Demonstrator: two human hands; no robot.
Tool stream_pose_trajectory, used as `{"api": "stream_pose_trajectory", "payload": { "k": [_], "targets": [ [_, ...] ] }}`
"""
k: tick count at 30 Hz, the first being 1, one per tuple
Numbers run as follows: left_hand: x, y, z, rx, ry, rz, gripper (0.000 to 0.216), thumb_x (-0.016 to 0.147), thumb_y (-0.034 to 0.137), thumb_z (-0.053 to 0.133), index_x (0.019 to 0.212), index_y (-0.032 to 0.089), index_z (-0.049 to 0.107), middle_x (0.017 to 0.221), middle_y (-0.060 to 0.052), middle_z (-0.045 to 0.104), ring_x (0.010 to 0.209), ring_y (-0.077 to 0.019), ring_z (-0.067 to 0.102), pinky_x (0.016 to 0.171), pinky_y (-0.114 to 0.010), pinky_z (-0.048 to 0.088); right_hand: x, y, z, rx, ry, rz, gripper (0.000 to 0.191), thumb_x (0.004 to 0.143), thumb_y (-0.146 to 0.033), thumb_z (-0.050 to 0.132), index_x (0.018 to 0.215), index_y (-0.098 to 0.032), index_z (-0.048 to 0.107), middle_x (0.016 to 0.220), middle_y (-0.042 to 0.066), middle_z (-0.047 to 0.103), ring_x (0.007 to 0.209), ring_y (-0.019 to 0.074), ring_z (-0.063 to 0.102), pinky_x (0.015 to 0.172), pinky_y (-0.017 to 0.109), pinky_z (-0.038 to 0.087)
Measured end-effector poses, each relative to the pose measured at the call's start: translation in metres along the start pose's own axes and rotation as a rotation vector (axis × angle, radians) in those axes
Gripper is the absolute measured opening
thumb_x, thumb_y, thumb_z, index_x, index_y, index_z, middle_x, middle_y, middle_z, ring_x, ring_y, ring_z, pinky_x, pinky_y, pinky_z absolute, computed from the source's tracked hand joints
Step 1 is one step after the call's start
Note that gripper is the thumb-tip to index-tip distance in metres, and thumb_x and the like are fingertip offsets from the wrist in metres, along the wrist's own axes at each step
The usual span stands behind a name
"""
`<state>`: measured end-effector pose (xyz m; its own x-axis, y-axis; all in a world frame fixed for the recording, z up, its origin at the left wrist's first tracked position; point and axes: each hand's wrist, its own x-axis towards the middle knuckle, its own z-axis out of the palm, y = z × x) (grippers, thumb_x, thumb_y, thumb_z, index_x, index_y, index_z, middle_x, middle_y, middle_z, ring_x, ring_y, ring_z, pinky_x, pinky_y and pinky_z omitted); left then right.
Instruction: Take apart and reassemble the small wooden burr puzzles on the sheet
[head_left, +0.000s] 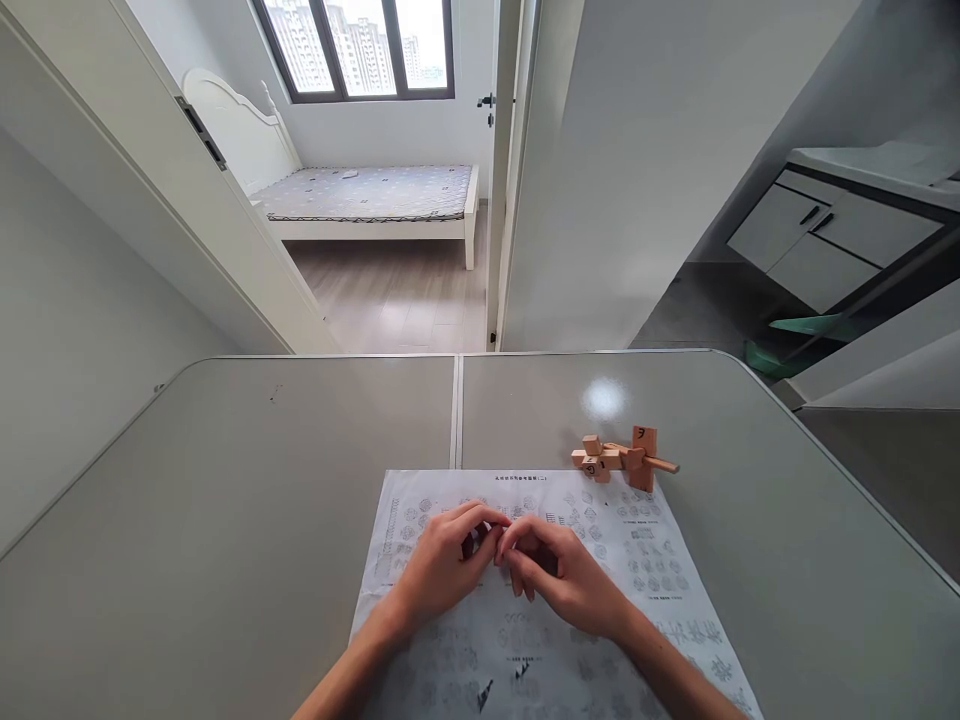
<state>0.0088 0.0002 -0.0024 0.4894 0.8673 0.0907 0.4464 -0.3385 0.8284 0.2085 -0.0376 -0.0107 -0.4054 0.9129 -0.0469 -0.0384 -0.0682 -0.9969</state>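
My left hand (453, 556) and my right hand (564, 572) meet at the fingertips above a large printed sheet (645, 640). Both have curled fingers, with thumbs close to the index fingers. No object shows between them. Small line drawings and text in rows cover the sheet, and two dark marks sit near its lower middle. At the sheet's upper right edge rests a cluster of interlocked wooden puzzle pieces (600, 460), with a thin stick and a larger upright block bearing black characters. Neither hand touches the wooden pieces.
The grey table (225, 520) has a seam (457, 410) running back from the sheet and cut-off far corners. Beyond it, a doorway opens on a room with a bed (375, 195) beneath a window (356, 50). White cabinets (836, 235) stand at the far right.
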Motion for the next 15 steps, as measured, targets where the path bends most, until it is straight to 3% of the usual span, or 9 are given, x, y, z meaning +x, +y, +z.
{"api": "stream_pose_trajectory", "payload": {
  "k": [15],
  "targets": [
    [0.0007,-0.0019,0.0005,0.011,0.000,0.016,0.018,0.101,0.022,0.054,0.100,0.022,0.072,0.084,0.000,0.072,0.067,-0.0117,0.060,0.065,-0.024,0.047,0.0011,0.0016,-0.0017,0.027,-0.005,-0.003,0.025,0.104,-0.045,0.058,0.098,-0.020,0.062,0.074,0.002,0.066,0.061,0.0152,0.059,0.058,0.029,0.048]
  ]
}}
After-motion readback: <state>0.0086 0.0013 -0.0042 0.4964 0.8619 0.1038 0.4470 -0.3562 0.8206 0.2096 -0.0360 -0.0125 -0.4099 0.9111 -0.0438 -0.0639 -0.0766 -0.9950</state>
